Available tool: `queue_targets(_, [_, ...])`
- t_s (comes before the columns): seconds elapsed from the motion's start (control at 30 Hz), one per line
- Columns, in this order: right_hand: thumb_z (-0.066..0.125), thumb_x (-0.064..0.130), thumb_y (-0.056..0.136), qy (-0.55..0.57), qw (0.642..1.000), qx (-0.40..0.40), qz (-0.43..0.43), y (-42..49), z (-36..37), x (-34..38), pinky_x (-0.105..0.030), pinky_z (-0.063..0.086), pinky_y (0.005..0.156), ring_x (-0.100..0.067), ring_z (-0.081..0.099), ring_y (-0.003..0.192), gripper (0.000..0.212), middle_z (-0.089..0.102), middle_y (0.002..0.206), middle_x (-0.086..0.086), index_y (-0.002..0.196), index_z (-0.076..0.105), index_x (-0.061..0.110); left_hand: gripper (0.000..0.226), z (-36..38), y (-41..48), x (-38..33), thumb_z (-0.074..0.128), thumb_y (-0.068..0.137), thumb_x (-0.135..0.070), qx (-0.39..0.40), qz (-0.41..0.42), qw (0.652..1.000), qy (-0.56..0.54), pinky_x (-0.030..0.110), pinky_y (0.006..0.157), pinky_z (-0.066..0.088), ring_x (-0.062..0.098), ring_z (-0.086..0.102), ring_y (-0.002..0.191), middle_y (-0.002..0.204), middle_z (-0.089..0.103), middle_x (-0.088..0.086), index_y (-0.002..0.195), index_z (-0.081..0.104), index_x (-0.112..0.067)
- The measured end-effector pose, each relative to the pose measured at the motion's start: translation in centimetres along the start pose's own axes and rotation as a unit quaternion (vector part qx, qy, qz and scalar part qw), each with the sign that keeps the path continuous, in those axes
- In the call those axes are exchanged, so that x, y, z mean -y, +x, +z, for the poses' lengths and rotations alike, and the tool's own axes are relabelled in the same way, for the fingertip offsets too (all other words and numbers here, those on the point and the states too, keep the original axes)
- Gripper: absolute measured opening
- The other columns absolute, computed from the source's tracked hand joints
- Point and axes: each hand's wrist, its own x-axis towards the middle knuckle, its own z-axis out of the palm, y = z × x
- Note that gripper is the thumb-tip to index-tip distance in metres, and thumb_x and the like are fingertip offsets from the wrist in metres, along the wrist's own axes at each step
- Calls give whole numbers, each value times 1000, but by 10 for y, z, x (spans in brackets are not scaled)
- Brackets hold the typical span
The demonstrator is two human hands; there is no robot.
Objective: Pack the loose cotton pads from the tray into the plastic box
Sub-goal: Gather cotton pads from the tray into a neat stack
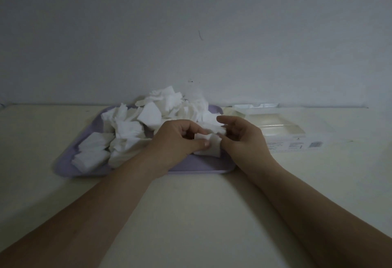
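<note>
A lilac tray [70,168] lies on the table, heaped with several loose white cotton pads [148,114]. Over the tray's front right part, both hands meet on a small stack of pads [209,147]. My left hand [176,140] pinches the stack with thumb and curled fingers. My right hand [241,134] grips the stack's right side, its index finger raised above. To the right of the tray stands the clear plastic box [284,134], open, with its lid [254,106] lying behind it.
A plain wall rises right behind the tray and box. The pale table [201,214] stretches toward me in front of the tray. White labels [297,145] show on the box's front side.
</note>
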Motion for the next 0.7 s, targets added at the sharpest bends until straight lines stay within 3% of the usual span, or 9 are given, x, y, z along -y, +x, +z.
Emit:
queue_targets(0.1, [67, -3, 87, -8, 1000, 14, -13, -1, 2, 1, -30, 56, 86, -12, 71, 91, 39, 77, 100, 0, 120, 70, 17, 17, 2, -1, -1, 83, 80, 3, -18, 13, 1000, 15, 22, 72, 60, 11, 72, 77, 79, 78, 1, 84, 76, -12])
queue_targets(0.2, [69, 15, 73, 9, 998, 55, 11, -2, 0, 5, -28, 53, 84, -15, 69, 94, 52, 75, 103, 0, 125, 68, 21, 16, 3, -1, -1, 85, 79, 0, -29, 5, 1000, -1, 18, 66, 56, 8, 70, 70, 74, 77, 1, 84, 75, -12])
queue_targets(0.3, [87, 30, 75, -53, 994, 93, 5, -6, 0, 11, -21, 54, 90, -5, 68, 103, 58, 73, 112, 7, 128, 65, 31, 19, 2, 0, -2, 87, 78, -4, -39, -4, 999, 28, 19, 61, 54, 10, 68, 66, 72, 75, 2, 81, 73, -16])
queue_targets(0.37, [85, 26, 81, -110, 992, 61, -26, -8, 3, 11, -19, 55, 89, 0, 68, 98, 49, 72, 111, 12, 126, 64, 32, 24, 1, 1, -1, 88, 76, -5, -52, -3, 997, 64, 21, 61, 54, 9, 65, 64, 70, 72, 0, 86, 69, -17])
queue_targets(0.43, [77, 8, 84, -91, 994, 37, -44, -6, 4, 9, -30, 57, 93, -5, 70, 96, 44, 73, 112, 9, 122, 66, 29, 38, -1, 4, 1, 92, 71, -14, -63, 10, 991, 115, 20, 59, 50, 6, 57, 60, 68, 64, -3, 98, 66, -21])
queue_targets(0.53, [66, -9, 83, -61, 996, 47, -50, -4, 1, 7, -30, 55, 94, -12, 71, 102, 52, 74, 114, 5, 118, 67, 29, 42, -4, 6, 1, 91, 75, -20, -7, 20, 989, 145, 20, 58, 41, 5, 48, 55, 60, 54, -8, 110, 69, -25])
queue_targets(0.63, [63, -3, 81, -74, 993, 74, -48, -4, 3, 7, -22, 50, 93, -6, 66, 108, 55, 71, 118, 8, 122, 66, 33, 19, -3, 5, 0, 87, 80, -15, 14, 32, 988, 149, 15, 52, 35, 4, 40, 50, 53, 47, -11, 95, 76, -20])
queue_targets(0.7, [66, 6, 81, -71, 993, 87, -38, -5, 4, 7, -19, 47, 97, -2, 61, 115, 57, 65, 124, 12, 129, 63, 36, 15, -3, 5, 0, 85, 80, -11, -3, 34, 989, 146, 14, 50, 36, 3, 40, 48, 51, 49, -12, 88, 75, -18])
